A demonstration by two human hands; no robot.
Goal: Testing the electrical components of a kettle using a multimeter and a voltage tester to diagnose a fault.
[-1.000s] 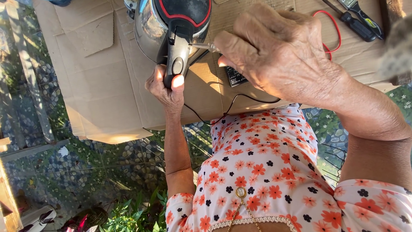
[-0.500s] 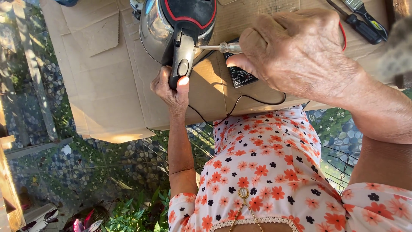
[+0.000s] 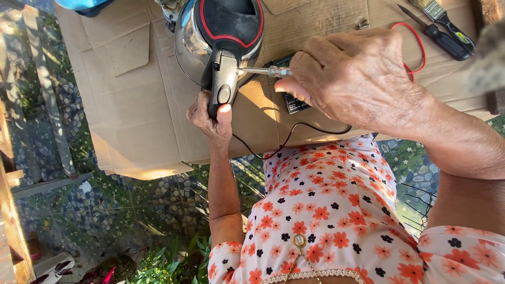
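Head view: cardboard sheet (image 3: 142, 94) over pebbled ground (image 3: 105, 205).

The kettle (image 3: 210, 37) has a shiny silver body, a black lid ringed in red and a black handle (image 3: 223, 84), and the screwdriver shaft (image 3: 258, 71) against it is silver. It lies on plain brown cardboard (image 3: 131, 105), near a red wire loop (image 3: 415, 42) and a thin black cable (image 3: 294, 131). The dress (image 3: 336, 221) is white with orange flowers and small black blossoms.
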